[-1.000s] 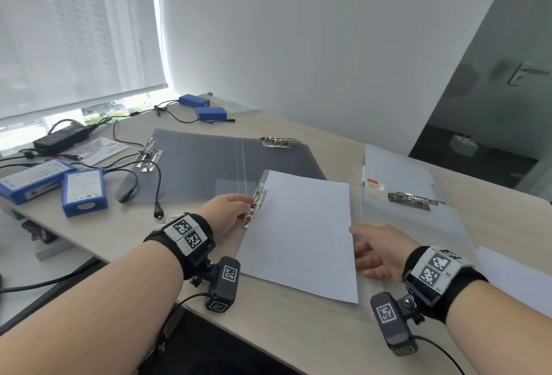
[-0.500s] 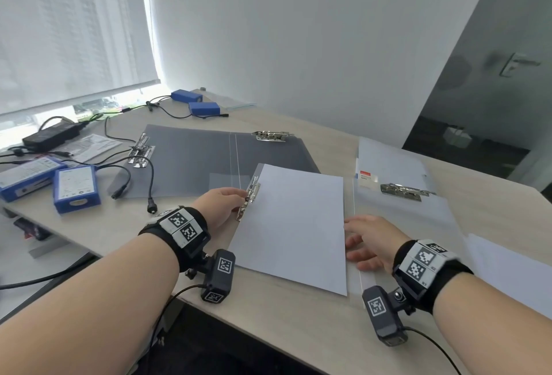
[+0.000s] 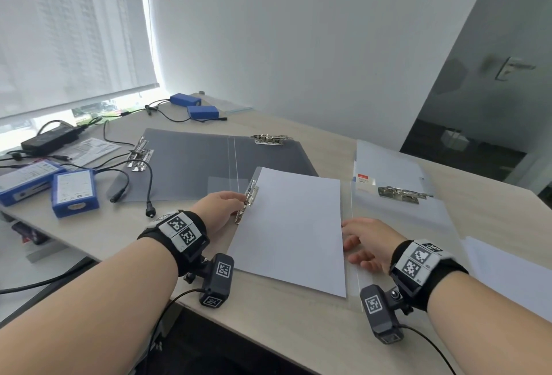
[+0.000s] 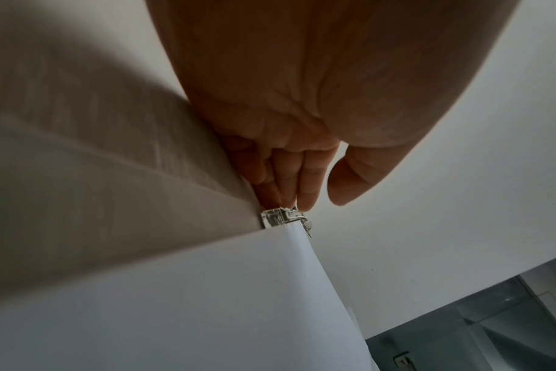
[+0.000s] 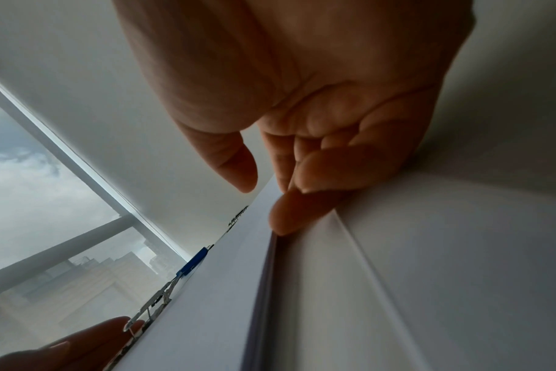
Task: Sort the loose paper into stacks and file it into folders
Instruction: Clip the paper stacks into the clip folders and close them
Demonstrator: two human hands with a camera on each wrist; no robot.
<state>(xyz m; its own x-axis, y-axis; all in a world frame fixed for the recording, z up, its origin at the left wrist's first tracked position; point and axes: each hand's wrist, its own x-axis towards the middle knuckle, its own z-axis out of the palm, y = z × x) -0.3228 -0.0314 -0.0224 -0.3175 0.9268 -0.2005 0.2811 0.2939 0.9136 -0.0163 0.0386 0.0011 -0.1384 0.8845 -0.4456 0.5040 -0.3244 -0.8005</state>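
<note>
A stack of white paper (image 3: 288, 231) lies on a clear folder (image 3: 349, 288) near the desk's front edge. A metal clip (image 3: 248, 200) runs along the stack's left edge. My left hand (image 3: 222, 206) rests its fingertips (image 4: 287, 198) on that clip (image 4: 284, 216), with the thumb held apart. At the stack's right edge is my right hand (image 3: 366, 240). One of its fingertips (image 5: 289, 218) pushes against the side of the stack (image 5: 264, 276), and the thumb hovers above the sheet. The clip (image 5: 149, 308) and my left fingers also show in the right wrist view.
An open grey folder (image 3: 194, 165) with metal clips lies behind the stack. A second clear folder (image 3: 394, 171) with a clip (image 3: 400, 194) lies at the right, with loose sheets (image 3: 507, 276) nearer me. Blue battery packs (image 3: 74, 192), cables and a black adapter (image 3: 49, 138) crowd the left side.
Both hands keep their places, the left at the clip and the right at the paper's edge. Only the head view has shifted a little.
</note>
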